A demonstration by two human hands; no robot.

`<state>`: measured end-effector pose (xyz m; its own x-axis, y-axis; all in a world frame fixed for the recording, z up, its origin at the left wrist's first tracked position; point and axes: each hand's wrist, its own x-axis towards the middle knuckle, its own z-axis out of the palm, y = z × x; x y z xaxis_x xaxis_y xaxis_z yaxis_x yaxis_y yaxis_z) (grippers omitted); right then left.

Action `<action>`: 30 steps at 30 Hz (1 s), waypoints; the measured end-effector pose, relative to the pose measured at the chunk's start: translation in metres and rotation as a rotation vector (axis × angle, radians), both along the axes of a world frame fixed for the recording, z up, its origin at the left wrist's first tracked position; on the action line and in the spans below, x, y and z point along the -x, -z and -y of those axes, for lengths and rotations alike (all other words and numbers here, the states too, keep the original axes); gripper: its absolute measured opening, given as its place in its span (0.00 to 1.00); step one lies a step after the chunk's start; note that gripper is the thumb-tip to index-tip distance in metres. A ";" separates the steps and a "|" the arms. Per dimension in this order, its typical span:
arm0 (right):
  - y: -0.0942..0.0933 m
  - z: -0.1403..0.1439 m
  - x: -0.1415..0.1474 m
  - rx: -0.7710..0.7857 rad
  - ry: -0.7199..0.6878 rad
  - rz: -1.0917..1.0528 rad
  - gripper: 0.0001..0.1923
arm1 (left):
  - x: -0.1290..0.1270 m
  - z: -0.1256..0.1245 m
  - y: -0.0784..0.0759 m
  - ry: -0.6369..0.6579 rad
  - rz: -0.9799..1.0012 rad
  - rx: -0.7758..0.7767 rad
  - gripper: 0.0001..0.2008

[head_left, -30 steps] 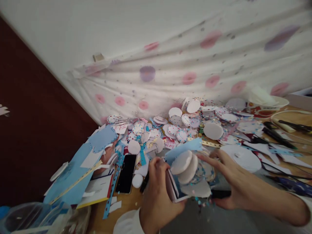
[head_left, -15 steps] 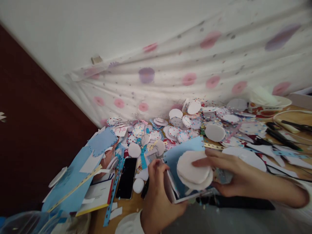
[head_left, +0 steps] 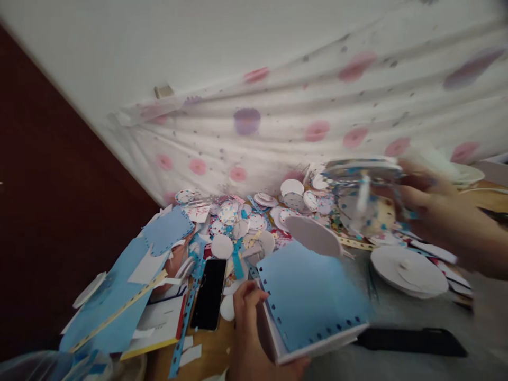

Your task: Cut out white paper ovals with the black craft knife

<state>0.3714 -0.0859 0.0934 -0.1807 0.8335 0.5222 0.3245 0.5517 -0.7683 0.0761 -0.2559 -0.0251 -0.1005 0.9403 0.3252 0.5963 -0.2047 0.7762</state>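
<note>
Two hands are seen: a left hand (head_left: pixel 254 338) and a right hand (head_left: pixel 440 222). One phone (head_left: pixel 209 294) is counted, one blue sheet (head_left: pixel 311 293) and one bowl (head_left: pixel 464 172). The paper discs (head_left: pixel 222 246) are heaped in a number too great and too blurred to be counted.

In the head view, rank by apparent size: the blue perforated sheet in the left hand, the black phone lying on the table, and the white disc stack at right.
1. Blue perforated sheet, largest, though nearest the camera, which flatters it.
2. White disc stack.
3. Black phone, close to the stack in area, so that order is unsure.
</note>
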 end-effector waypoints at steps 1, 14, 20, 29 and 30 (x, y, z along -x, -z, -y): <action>-0.005 -0.011 0.020 0.012 -0.034 -0.032 0.09 | 0.001 0.003 0.007 -0.007 0.038 -0.008 0.46; -0.023 -0.038 0.178 -0.251 -0.574 0.435 0.46 | 0.026 -0.008 0.048 -0.285 0.230 0.218 0.16; 0.030 -0.031 0.109 -0.181 -0.611 0.641 0.32 | 0.019 -0.006 0.031 -0.231 0.144 0.129 0.23; 0.012 -0.058 0.100 -0.219 -0.641 0.610 0.13 | 0.016 0.005 0.024 -0.183 0.148 0.134 0.18; 0.008 -0.066 0.115 -0.227 -0.576 0.569 0.13 | 0.014 0.008 0.024 -0.183 0.134 0.137 0.18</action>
<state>0.2566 -0.0198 0.0859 -0.8324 0.4160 0.3661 0.2494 0.8712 -0.4229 0.0620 -0.2638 -0.0494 -0.3065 0.9368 0.1687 0.5039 0.0093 0.8637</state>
